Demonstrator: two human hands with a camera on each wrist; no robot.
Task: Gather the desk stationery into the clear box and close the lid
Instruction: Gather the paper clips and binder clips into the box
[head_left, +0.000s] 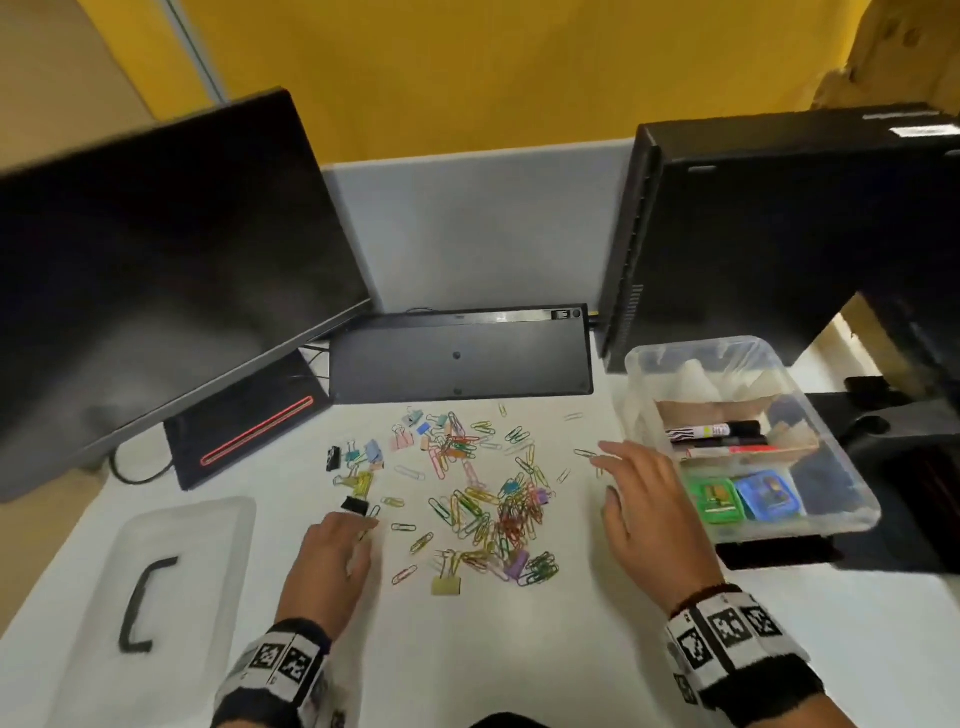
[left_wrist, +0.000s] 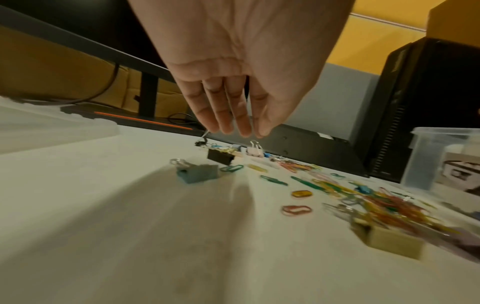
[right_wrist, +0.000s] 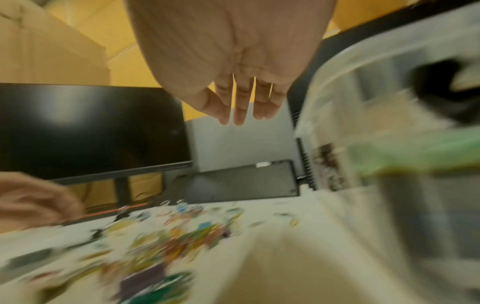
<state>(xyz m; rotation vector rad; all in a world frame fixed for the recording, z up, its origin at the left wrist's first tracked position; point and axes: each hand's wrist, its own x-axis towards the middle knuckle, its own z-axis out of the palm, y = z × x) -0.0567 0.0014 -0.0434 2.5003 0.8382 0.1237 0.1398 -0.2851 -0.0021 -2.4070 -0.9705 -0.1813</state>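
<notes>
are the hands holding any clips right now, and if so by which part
Nothing is held. The left hand hovers with straight fingers above the black binder clip; the right hand is spread, empty, beside the clear box.

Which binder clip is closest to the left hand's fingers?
The black binder clip, just beyond the left hand. It is dark and sits right at the fingertips, while the gold one and the pastel ones lie farther off.

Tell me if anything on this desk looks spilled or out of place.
Yes. Colourful paper clips and binder clips lie scattered loose across the white desk instead of in the clear plastic box. The black keyboard sits flipped, underside up. The translucent lid with a black handle lies apart, far left.
</notes>
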